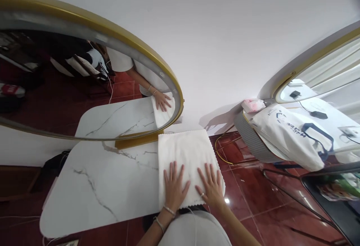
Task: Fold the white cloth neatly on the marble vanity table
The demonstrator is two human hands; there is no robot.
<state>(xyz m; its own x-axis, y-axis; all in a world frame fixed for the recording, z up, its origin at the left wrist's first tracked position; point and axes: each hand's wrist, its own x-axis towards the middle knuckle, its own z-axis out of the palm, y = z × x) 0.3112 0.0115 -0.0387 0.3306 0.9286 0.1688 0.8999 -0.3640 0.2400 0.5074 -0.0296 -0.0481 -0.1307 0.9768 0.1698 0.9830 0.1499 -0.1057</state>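
A white folded cloth point(185, 148) with a zigzag edge lies on the right end of a white marble-patterned table point(107, 186). My left hand point(173, 186) rests flat on the cloth's near part, fingers spread, with bracelets on the wrist. My right hand point(211, 186) lies flat beside it on the cloth's right near corner, fingers stretched out, a ring on one finger. Neither hand holds anything.
A gold-framed oval mirror point(118, 51) stands on the table against the white wall and reflects the cloth and a hand. To the right stands another mirror point(315, 69), with a white printed bag point(292, 137) and a pink packet point(253, 105). The floor point(247, 193) is red tile.
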